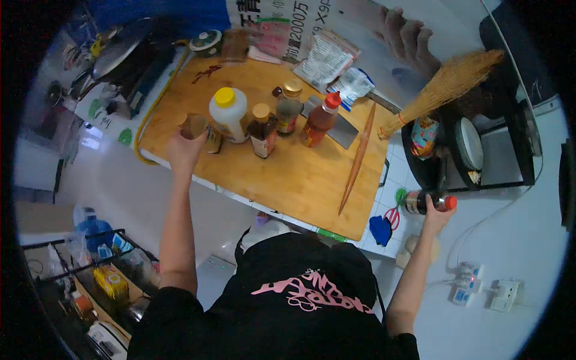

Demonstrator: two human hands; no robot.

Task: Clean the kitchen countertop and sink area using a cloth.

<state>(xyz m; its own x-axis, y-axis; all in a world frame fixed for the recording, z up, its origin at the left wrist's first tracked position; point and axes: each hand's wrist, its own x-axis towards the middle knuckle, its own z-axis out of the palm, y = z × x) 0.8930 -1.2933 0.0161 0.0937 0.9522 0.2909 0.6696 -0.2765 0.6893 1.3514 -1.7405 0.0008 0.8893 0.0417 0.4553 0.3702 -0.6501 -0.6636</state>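
Observation:
At the left side of the wooden board (274,184), my left hand (185,150) grips a brownish open-topped packet or container (194,125); its exact kind is unclear. A small container (214,140) stands just beside those fingers, partly hidden. Over the tiled counter's right end, my right hand (435,218) is around a dark sauce bottle (415,202) with a red cap, tilted nearly sideways. Between the hands, on the board, are a white bottle with a yellow cap (228,114), a dark labelled bottle (263,132), a glass jar (289,110) and a red-capped bottle (320,120).
A tapered wooden rolling pin (358,157) and a cleaver's blade (344,131) lie on the board. Plastic packets (326,60) rest along its back edge. To the right are a straw brush (443,90), a black rack (504,183), red-handled scissors (393,219) and a blue cloth (380,230).

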